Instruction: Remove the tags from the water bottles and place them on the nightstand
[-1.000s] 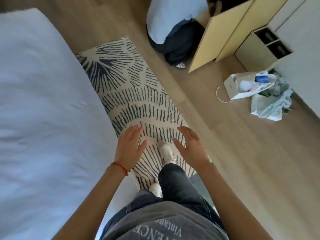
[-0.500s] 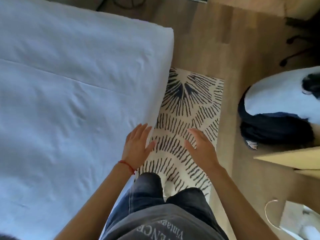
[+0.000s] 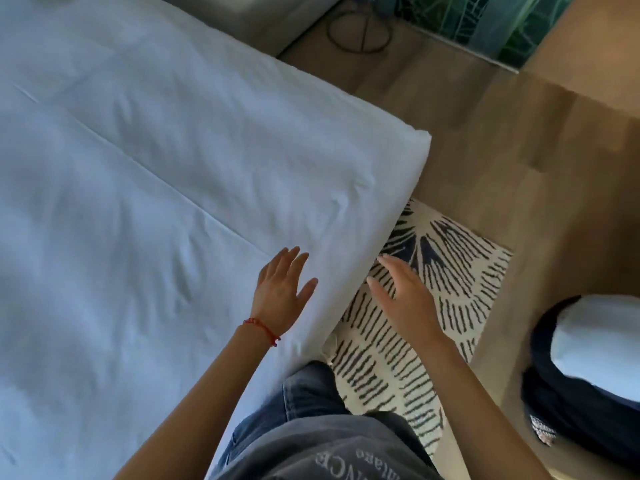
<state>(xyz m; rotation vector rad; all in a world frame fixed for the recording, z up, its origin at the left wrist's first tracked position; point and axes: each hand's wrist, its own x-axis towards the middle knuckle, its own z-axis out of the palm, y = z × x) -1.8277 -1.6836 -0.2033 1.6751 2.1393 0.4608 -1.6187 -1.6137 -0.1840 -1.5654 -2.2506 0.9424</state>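
Soft daylight, bright on white bed (image 3: 145,174); motion blur at right edge, wide-angle warp.

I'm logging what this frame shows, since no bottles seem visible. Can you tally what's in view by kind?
Hands: 2, left hand and right hand, both empty
Bed: 1
Rug: 1
Bracelet: 1
Bottles: 0
Tags: 0
Total: 5

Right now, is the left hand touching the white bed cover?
Cannot tell. In the head view the left hand is spread open over the edge of the white bed cover, but no contact or gap shows plainly.
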